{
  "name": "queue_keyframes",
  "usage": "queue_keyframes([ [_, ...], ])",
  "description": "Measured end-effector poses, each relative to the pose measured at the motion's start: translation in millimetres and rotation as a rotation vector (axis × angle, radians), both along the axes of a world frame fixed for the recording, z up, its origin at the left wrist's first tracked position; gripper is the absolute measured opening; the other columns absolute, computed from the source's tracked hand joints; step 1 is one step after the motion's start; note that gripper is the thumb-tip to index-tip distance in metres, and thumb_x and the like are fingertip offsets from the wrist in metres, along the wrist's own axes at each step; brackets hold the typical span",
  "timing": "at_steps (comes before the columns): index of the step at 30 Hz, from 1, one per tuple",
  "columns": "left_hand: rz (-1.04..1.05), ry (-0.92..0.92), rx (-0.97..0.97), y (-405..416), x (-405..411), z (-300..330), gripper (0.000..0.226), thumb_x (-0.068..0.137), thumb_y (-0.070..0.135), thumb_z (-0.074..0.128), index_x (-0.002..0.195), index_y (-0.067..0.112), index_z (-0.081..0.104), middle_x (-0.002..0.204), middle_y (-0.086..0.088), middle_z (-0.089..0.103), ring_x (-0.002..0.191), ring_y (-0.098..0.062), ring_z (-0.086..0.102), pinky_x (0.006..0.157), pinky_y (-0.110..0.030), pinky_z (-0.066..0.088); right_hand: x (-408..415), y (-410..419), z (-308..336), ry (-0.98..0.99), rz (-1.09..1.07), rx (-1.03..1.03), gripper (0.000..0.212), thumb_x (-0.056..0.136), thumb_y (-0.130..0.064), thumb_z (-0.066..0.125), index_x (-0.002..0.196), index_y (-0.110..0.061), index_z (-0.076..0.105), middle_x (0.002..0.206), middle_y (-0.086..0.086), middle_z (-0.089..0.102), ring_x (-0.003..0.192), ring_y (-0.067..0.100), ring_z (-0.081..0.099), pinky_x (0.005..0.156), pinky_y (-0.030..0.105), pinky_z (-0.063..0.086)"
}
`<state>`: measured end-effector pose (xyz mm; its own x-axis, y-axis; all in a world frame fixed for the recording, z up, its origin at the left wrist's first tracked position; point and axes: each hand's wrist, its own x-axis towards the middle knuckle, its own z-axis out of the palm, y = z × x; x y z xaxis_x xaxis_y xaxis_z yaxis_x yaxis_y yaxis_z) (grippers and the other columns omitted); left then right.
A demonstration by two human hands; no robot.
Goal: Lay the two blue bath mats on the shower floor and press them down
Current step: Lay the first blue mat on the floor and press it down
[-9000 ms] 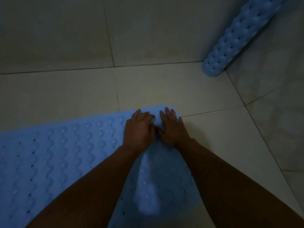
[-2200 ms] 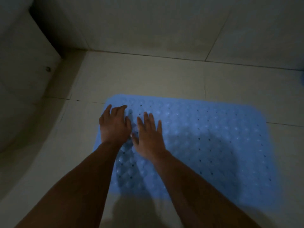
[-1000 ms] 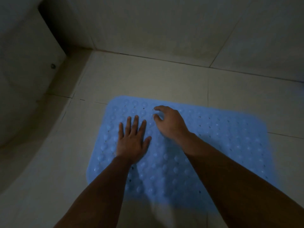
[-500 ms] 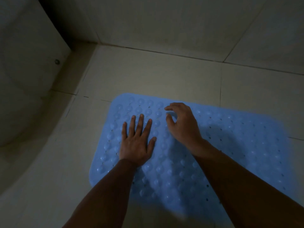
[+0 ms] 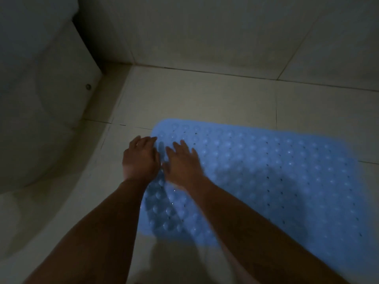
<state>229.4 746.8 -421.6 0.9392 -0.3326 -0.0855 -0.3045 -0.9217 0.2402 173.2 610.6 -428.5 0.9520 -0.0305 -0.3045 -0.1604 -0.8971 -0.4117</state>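
A blue bath mat [image 5: 266, 173] with raised bubbles and small holes lies flat on the tiled shower floor [image 5: 201, 101], stretching from the centre to the right edge. My left hand [image 5: 140, 159] lies palm down on the mat's left edge, its fingers reaching just past the far-left corner. Beside it, almost touching, my right hand [image 5: 183, 163] presses flat on the mat with fingers straight. The second blue mat is out of view.
A curved pale wall or tub side [image 5: 41, 119] with a small round fitting [image 5: 88, 86] closes off the left. Tiled walls [image 5: 205, 27] rise at the back, meeting the floor in a dark corner. Bare floor tiles lie beyond the mat.
Both hands slid left over the mat to its left edge and came together. My right hand's curled fingers have flattened. The camera swung left, shifting the mat to the right.
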Motion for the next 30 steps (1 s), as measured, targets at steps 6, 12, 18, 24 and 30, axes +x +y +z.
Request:
queue_keyframes([
  [6, 0.026, -0.068, 0.040, 39.8, 2.7, -15.1, 0.050, 0.096, 0.033, 0.042, 0.137, 0.015, 0.062, 0.140, -0.009, 0.063, 0.141, -0.034, 0.047, 0.102, -0.055, 0.046, -25.2, 45.5, -54.1, -0.113, 0.000, -0.128, 0.079, 0.101, -0.063, 0.016, 0.162, -0.013, 0.009, 0.170, 0.016, -0.012, 0.156, 0.031, -0.016, 0.122, 0.063, -0.003],
  [12, 0.043, -0.066, 0.020, 49.2, 12.5, -24.3, 0.051, 0.097, 0.034, 0.039, 0.139, 0.015, 0.060, 0.144, -0.009, 0.060, 0.143, -0.032, 0.043, 0.105, -0.055, 0.043, -24.3, 46.6, -59.9, -0.140, -0.011, -0.175, 0.087, 0.099, -0.073, 0.012, 0.163, -0.013, 0.008, 0.170, 0.014, -0.011, 0.157, 0.029, -0.016, 0.123, 0.063, 0.003],
  [18, 0.027, -0.059, -0.010, 42.7, 13.2, -27.0, 0.048, 0.098, 0.033, 0.042, 0.139, 0.017, 0.060, 0.145, -0.008, 0.059, 0.144, -0.032, 0.042, 0.106, -0.054, 0.043, -22.6, 46.0, -59.8, -0.139, -0.011, -0.168, 0.091, 0.097, -0.077, 0.011, 0.163, -0.015, 0.004, 0.169, 0.012, -0.016, 0.156, 0.027, -0.020, 0.123, 0.063, -0.001],
  [24, 0.038, -0.053, 0.015, 55.6, 4.8, -19.4, 0.046, 0.100, 0.032, 0.042, 0.139, 0.016, 0.061, 0.144, -0.009, 0.060, 0.144, -0.032, 0.043, 0.106, -0.055, 0.043, -16.3, 46.7, -50.0, -0.020, -0.003, -0.094, 0.087, 0.097, -0.072, 0.019, 0.163, -0.019, 0.001, 0.169, 0.009, -0.020, 0.155, 0.025, -0.023, 0.123, 0.060, -0.009],
  [30, 0.054, -0.098, -0.044, 44.9, 7.9, 6.5, 0.048, 0.096, 0.034, 0.043, 0.138, 0.017, 0.061, 0.144, -0.008, 0.059, 0.145, -0.032, 0.041, 0.106, -0.056, 0.043, 15.7, 18.5, 6.2, 0.029, -0.076, 0.045, 0.043, 0.102, -0.043, 0.039, 0.135, -0.022, 0.057, 0.150, 0.008, 0.046, 0.142, 0.029, 0.042, 0.112, 0.050, 0.038],
])
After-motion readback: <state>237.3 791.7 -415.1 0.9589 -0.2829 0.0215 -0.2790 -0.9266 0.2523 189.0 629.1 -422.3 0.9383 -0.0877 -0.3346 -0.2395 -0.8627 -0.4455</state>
